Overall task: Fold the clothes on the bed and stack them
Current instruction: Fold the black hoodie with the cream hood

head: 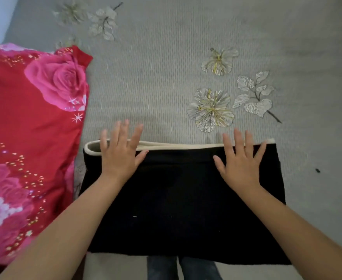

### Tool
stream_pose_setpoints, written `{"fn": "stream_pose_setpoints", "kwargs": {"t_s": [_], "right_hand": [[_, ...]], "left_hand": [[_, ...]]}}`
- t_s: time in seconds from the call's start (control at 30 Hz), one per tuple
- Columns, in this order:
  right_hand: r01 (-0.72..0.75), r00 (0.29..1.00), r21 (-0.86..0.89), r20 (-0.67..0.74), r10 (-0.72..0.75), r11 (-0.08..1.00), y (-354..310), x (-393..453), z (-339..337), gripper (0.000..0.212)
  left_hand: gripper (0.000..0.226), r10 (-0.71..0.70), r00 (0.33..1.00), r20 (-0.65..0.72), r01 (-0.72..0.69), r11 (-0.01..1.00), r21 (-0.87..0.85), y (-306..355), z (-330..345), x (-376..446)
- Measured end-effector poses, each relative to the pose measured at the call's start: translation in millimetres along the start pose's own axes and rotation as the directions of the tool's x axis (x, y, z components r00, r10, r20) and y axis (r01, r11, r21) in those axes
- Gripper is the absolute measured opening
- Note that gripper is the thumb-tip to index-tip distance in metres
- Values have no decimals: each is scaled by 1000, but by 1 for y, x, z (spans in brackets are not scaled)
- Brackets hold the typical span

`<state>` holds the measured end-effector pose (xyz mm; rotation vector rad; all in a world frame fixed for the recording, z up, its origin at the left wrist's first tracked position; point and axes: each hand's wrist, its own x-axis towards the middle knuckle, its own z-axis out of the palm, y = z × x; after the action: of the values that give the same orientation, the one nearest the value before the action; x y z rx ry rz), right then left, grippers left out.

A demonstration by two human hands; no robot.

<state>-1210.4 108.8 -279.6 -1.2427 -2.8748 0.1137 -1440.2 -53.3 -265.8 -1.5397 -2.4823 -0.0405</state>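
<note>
Bed surface: grey woven bedspread (166, 67) printed with pale flowers and leaves, filling most of the head view.

Left side: red pillow (28, 128) with large pink rose print, lying on the bedspread. Its right edge sits just beside the left edge of the garment, possibly touching low down; cannot tell for certain.

Centre, near edge of bed: black garment (178, 209), folded into a wide rectangle, lying flat on the bedspread. A cream trim (176, 146) runs along its far edge, curling round at the far left corner. A few tiny white specks show on the black cloth.

Both forearms reach in from the bottom corners of the view, bare.

Left hand (119, 156): palm down on the far left part of the garment, fingers straight and spread apart, fingertips extending past the cream trim toward the bedspread. It grips nothing; it lies flat on the cloth.

Right hand (240, 164): palm down on the far right part of the garment, fingers straight and fanned, fingertips reaching the cream trim. Likewise no grip, only flat contact.

Bottom centre: dark jeans (183, 268) of the person, visible below the near edge of the garment.

Small dark speck (317, 170) on the bedspread right of the garment.
</note>
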Motion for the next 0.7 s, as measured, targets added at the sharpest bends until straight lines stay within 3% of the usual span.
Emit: {"fn": "stream_pose_setpoints", "kwargs": {"t_s": [0.07, 0.13, 0.27, 0.37, 0.47, 0.57, 0.63, 0.7], "right_hand": [[59, 998, -12, -10, -59, 998, -8, -28, 1, 55], [72, 995, -19, 74, -71, 997, -7, -48, 4, 61], [-52, 965, 0, 258, 50, 999, 17, -41, 13, 86], [-204, 925, -36, 320, 205, 978, 49, -25, 30, 79], [-260, 905, 1, 349, 243, 966, 65, -16, 40, 72], [-274, 908, 86, 352, 228, 958, 67, -11, 45, 72], [-279, 908, 72, 343, 239, 958, 67, -10, 47, 69], [-293, 905, 28, 329, 268, 956, 64, -13, 47, 61]], "left_hand": [[51, -3, 1000, -17, 2, 1000, -26, 13, 0, -24], [53, -27, 992, 122, 35, 997, -63, 19, 1, -48], [71, -98, 902, 421, 128, 991, -45, 0, 11, -67], [95, -213, 839, 501, 253, 967, -13, -22, 27, -56], [78, -299, 754, 584, 318, 945, 74, -41, 47, -51], [67, -298, 708, 641, 369, 929, 25, -58, 61, -41], [64, -288, 656, 698, 436, 899, -39, -63, 67, -33], [64, -291, 620, 728, 407, 913, 18, -61, 65, -27]]}}
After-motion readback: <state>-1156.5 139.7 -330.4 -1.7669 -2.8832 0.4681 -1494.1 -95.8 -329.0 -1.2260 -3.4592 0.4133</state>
